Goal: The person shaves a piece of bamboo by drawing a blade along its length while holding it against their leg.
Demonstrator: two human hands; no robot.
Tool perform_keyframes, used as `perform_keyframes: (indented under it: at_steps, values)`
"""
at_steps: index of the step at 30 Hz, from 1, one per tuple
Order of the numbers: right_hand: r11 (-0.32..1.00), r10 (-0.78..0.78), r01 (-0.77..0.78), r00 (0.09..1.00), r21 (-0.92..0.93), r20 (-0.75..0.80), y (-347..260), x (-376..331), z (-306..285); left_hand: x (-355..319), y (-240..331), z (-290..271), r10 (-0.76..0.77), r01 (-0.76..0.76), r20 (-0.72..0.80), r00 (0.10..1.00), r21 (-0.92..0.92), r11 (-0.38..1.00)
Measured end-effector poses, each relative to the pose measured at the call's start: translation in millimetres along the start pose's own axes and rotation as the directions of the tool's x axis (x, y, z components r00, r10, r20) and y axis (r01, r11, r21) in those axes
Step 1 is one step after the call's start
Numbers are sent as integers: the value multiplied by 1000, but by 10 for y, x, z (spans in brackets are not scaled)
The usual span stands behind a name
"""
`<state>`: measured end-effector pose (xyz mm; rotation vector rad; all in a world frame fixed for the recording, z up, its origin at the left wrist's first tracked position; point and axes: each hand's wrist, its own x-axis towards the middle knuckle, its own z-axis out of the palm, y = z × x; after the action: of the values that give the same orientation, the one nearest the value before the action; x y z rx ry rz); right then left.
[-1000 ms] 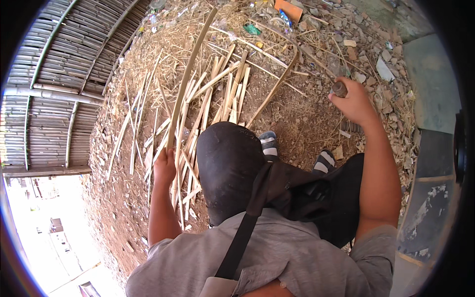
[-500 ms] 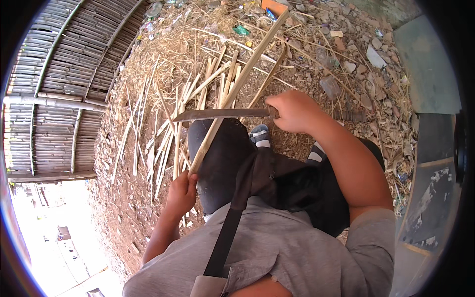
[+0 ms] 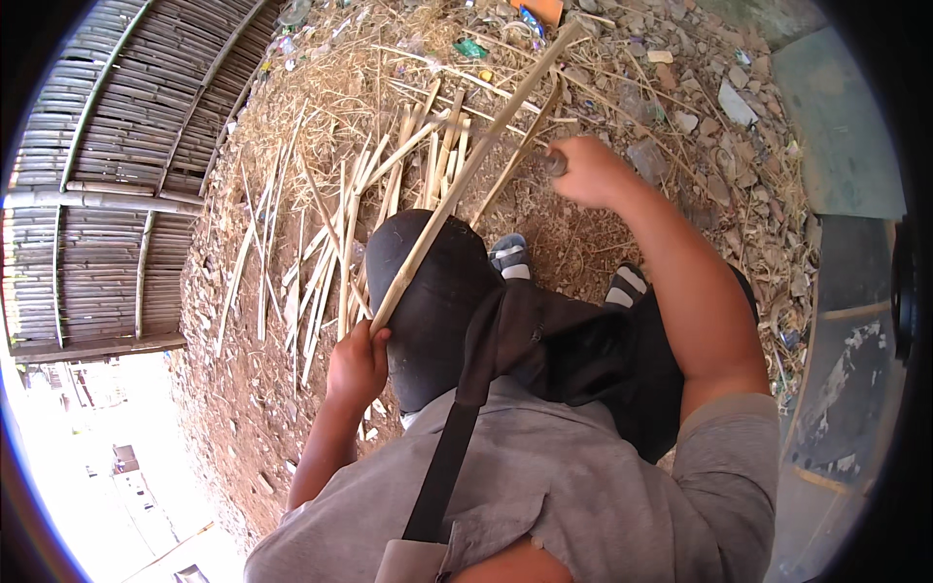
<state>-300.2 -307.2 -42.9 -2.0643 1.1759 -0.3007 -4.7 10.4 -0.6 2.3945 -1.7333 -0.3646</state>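
My left hand (image 3: 357, 369) is closed round the near end of a long, pale split bamboo strip (image 3: 415, 260). The strip slants across my dark-trousered left knee (image 3: 449, 311) and reaches up toward the far ground. To the right of the strip, my right hand (image 3: 589, 173) grips the handle of a machete (image 3: 556, 163). Motion smears the machete's blade so that it barely shows, and I cannot tell whether it touches the strip. Several cut bamboo strips (image 3: 340, 243) lie in a loose pile beyond and left of the knee.
A bamboo-slat wall (image 3: 126, 126) rises on the left. Grey panels (image 3: 841, 126) stand along the right. Stones, straw and litter cover the ground, including a green plastic scrap (image 3: 470, 49) and a clear plastic piece (image 3: 645, 160). My sandalled feet (image 3: 510, 257) are beyond my lap.
My right hand has moved away from me and slightly right, taking the machete off its place across the strip over my knee. The strip's far end has shifted slightly right; my left hand keeps its hold.
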Motion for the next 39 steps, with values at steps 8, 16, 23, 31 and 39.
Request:
perform_keyframes:
  at_steps: [8,16,23,31,39]
  values:
    - [955,-212,220,975,-196,65,-351,-236,154,17,-4,-165,32,-26,79,996,-70,997]
    - [1000,-17,17,1000,-15,18,-38,-61,14,38,112,-271,-31,35,119,992,-33,999]
    - [986,163,-166,982,19,90,138,22,-141,36,174,-157,-29,22,91,995,79,997]
    - [987,-81,110,969,-115,235,-296,-190,-33,20,164,-88,-14,7,85,996,80,997]
    - [991,78,-63,989,-118,124,19,-51,-197,142,146,-257,61,-52,104,993,-84,995]
